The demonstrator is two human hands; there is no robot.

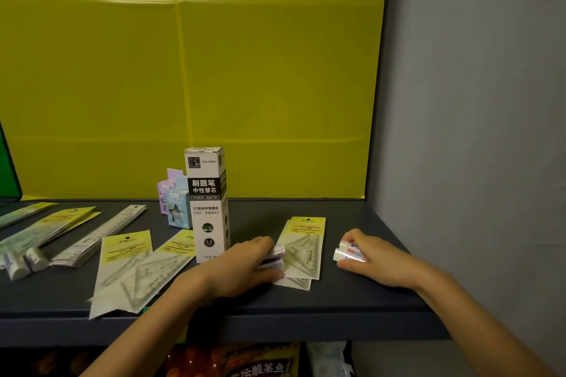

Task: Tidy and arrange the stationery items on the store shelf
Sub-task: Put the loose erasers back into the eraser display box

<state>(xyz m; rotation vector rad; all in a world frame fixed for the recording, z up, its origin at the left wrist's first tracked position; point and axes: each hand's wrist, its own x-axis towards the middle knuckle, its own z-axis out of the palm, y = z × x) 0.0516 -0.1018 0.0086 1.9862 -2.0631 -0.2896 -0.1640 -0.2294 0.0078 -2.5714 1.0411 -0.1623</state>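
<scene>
Your right hand [372,257] is closed over two white erasers [349,251], parking them near the right end of the dark shelf [352,294], likely to start an eraser group there. Your left hand [248,263] grips more small erasers [274,257], resting on the set-square packets [303,248], probably to carry them across. Just left stands the tall refill box [208,205]; further left, ruler packs [101,232] lie fanned and loose erasers [24,260] wait.

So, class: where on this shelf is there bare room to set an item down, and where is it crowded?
Bare shelf lies behind the right ruler packs up to the yellow back panel, and between the right hand and grey wall. Left of the refill box it is crowded.
</scene>
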